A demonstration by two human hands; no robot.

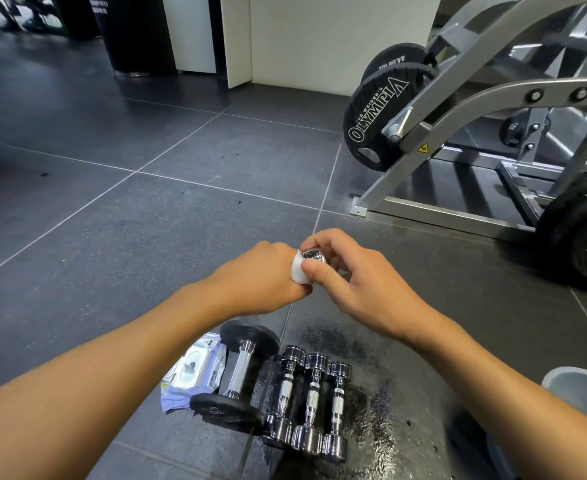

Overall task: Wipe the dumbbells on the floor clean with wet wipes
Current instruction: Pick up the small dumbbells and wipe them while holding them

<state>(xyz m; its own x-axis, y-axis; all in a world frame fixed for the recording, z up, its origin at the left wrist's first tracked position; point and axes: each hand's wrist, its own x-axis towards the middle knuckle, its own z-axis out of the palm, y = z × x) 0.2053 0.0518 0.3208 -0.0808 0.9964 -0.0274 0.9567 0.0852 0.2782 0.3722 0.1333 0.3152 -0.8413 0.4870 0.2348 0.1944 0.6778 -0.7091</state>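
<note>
- Dark tiled floor [146,220] is filling most of the view; a wet patch [382,410] is glistening on it at lower right.
- Grey machine frame [475,98] is standing at upper right, with a black weight plate [371,123] hanging on its peg.
- Black-headed dumbbell [240,368] is lying on the floor between the forearms, its chrome handle pointing away from the camera.
- Three chrome dumbbells [311,400] are lying side by side just right of it, parallel, at the edge of the wet patch.
- Wipes pack [195,372] is lying just left of the black-headed dumbbell, lid flap open.
- Left hand [261,278] and right hand [354,282] are meeting above the floor, beyond the row.
- Right hand's grip is clamping a small chrome dumbbell [314,255], thumb and forefinger pinching its head; only that head is showing.
- Left hand's grip is curling closed, seemingly round the wet wipe [299,270]; its fingers are hidden behind the knuckles.
- The wet wipe is bunching white against the small chrome dumbbell, between the two hands.
</note>
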